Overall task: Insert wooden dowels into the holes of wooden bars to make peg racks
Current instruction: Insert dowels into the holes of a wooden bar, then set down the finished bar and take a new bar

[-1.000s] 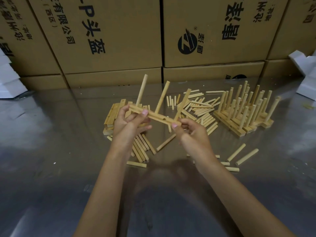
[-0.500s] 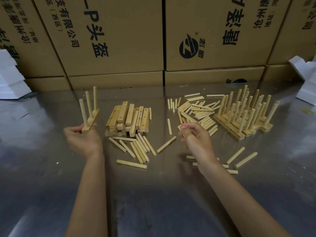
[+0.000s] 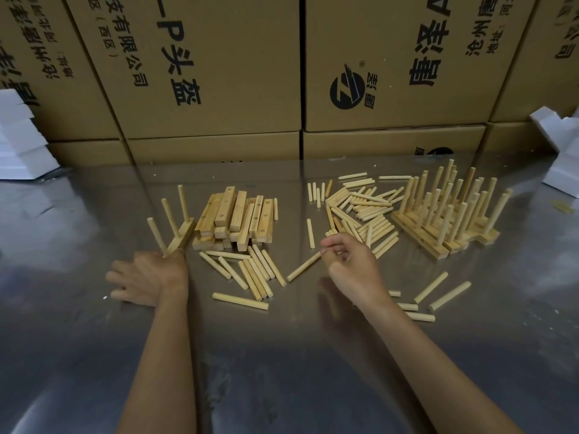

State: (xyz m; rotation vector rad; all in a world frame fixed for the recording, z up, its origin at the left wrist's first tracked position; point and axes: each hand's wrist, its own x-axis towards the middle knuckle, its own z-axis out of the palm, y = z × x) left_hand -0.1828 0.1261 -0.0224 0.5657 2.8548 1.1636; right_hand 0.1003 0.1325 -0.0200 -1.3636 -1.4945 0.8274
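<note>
Once lowered, left hand [image 3: 142,278] (rack [image 3: 175,228] released).

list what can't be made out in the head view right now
- Left hand: motion-blurred, so whether it touches the new rack is unclear.
- Right hand: curled fingers hide whether they pinch a dowel.
- Bar stack: lower bars covered by upper ones, count unknown.
- Finished racks: pegs overlap, rack count unclear.
</note>
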